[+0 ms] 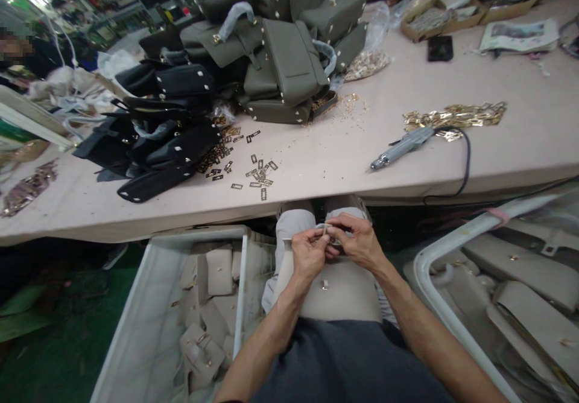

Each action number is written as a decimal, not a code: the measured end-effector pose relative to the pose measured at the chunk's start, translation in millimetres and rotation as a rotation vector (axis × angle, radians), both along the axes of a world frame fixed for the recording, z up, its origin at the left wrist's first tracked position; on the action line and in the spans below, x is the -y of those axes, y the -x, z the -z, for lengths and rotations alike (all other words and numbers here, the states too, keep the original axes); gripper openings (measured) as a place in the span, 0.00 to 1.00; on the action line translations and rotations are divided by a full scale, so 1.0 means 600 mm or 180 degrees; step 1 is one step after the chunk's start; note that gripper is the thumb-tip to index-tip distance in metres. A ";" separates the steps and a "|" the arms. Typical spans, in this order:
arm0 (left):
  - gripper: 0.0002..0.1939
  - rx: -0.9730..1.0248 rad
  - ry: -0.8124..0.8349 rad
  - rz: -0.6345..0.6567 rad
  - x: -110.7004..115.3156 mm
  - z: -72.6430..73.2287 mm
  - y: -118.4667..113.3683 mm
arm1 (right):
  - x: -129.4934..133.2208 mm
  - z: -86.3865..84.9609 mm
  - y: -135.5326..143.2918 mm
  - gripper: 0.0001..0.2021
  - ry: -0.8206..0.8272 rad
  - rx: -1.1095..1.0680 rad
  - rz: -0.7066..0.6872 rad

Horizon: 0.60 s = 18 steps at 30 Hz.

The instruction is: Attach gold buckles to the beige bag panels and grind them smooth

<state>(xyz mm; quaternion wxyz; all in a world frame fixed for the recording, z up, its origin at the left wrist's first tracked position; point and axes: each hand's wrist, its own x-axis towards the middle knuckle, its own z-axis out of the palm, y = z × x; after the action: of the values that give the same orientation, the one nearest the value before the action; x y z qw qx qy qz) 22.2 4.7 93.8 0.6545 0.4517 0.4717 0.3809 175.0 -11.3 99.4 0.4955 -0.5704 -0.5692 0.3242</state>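
Note:
A beige handbag lies across my lap, its small metal clasp facing up. Above its far edge, my left hand and my right hand meet, fingertips pinched together. Between them shows a thin pale strip. Fingers cover most of it, so I cannot tell whether it is part of the bag. Ahead on the table, apart from both hands, rests a grey electric screwdriver with a dark cable.
Black handbags and olive handbags are piled on the table. Dark metal frames and gold metal pieces lie loose there. Bins of beige bags, a left bin and a right bin, flank my legs.

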 end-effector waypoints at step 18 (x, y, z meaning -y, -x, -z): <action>0.13 0.0251 0.0081 -0.0305 -0.012 0.006 0.016 | -0.142 -0.090 0.089 0.08 -0.0986 0.1296 -0.0088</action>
<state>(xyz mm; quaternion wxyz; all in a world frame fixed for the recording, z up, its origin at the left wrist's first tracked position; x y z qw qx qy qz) 12.5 12.0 90.4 0.6593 0.4048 0.4714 0.4232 121.6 73.7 153.2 0.4477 -0.5333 -0.7079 0.1183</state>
